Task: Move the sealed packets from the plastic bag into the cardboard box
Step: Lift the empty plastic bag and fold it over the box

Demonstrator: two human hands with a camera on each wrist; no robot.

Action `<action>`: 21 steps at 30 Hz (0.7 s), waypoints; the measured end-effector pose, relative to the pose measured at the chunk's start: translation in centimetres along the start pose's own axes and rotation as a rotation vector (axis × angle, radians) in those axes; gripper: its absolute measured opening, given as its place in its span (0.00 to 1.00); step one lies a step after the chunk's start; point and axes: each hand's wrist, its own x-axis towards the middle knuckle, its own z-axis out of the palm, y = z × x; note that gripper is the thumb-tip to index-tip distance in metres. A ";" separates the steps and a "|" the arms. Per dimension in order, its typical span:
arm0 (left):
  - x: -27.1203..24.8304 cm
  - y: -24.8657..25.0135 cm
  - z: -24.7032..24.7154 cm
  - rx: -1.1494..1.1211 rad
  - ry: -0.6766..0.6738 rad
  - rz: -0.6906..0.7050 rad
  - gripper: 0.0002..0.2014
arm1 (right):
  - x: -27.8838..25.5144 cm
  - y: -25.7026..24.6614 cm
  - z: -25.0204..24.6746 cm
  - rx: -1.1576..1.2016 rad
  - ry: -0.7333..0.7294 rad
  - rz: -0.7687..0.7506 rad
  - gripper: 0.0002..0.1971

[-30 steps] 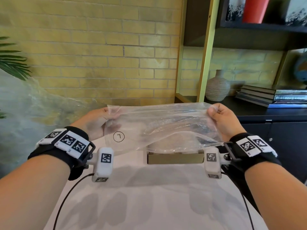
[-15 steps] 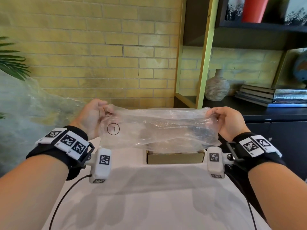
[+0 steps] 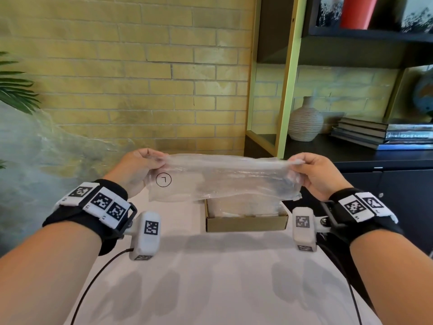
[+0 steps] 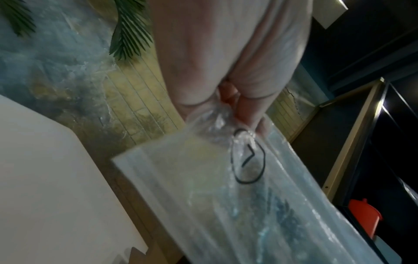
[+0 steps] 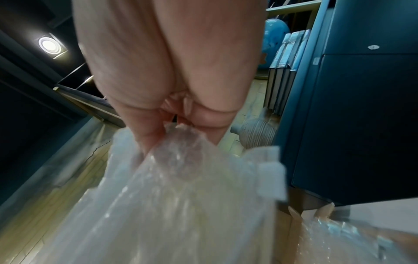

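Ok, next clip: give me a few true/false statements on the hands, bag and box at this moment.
1. Both hands grip the plastic bag: left hand, right hand. True.
2. The bag rests flat on the table. False: it is held in the air above the cardboard box.
3. The box is closed. False: its top is open.
4. A circled mark shows on the bag near the left hand. True.

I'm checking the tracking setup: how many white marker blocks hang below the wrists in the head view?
2. One white marker block hangs below the left wrist strap, the other below the right wrist strap, either side of the cardboard box. None seems hidden.
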 end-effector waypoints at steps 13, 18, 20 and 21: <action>-0.5 0.2 -0.1 -0.004 -0.070 -0.107 0.14 | 0.7 0.3 0.1 0.150 0.148 0.146 0.04; -0.3 0.0 0.6 0.149 0.025 -0.027 0.09 | 0.5 0.7 -0.1 -0.051 0.054 0.070 0.09; 0.1 -0.2 0.3 0.106 0.056 -0.010 0.16 | 0.6 0.6 -0.3 -0.044 0.040 0.065 0.14; 0.1 -0.2 0.1 0.080 0.058 -0.013 0.17 | 0.6 0.6 -0.4 -0.057 0.032 0.068 0.15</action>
